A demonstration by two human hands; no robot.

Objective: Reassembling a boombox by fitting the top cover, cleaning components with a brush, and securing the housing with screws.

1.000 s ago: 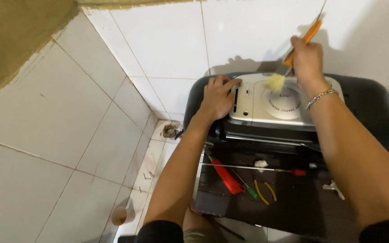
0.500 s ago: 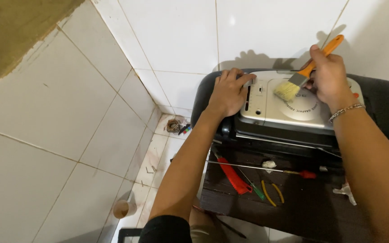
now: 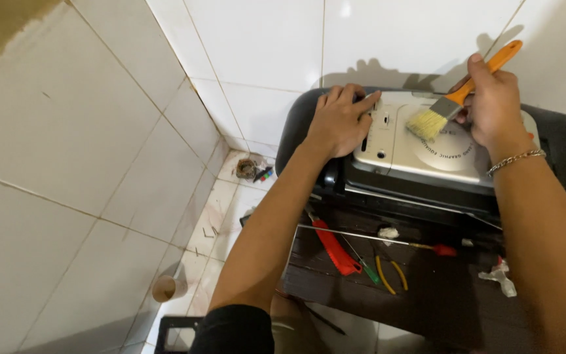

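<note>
A cream-coloured appliance with a round lid (image 3: 427,154) lies on a black seat (image 3: 561,141) against the tiled wall. My left hand (image 3: 340,120) rests flat on its left end, fingers over the edge by a slot. My right hand (image 3: 492,108) grips a paintbrush with an orange handle (image 3: 456,95); the pale bristles touch the appliance's top, left of the round lid. A chain bracelet sits on my right wrist.
On the dark wooden surface (image 3: 427,301) below the appliance lie a red-handled tool (image 3: 335,249), a long thin rod with a red handle (image 3: 388,239), a green-tipped tool (image 3: 368,269), yellow-handled pliers (image 3: 391,274) and crumpled paper (image 3: 499,275). A small cup (image 3: 168,287) and debris (image 3: 253,170) sit on the tiled floor.
The brush has swept from the back of the appliance down and left across its top. My left hand stayed on the left end. The view has shifted closer.
</note>
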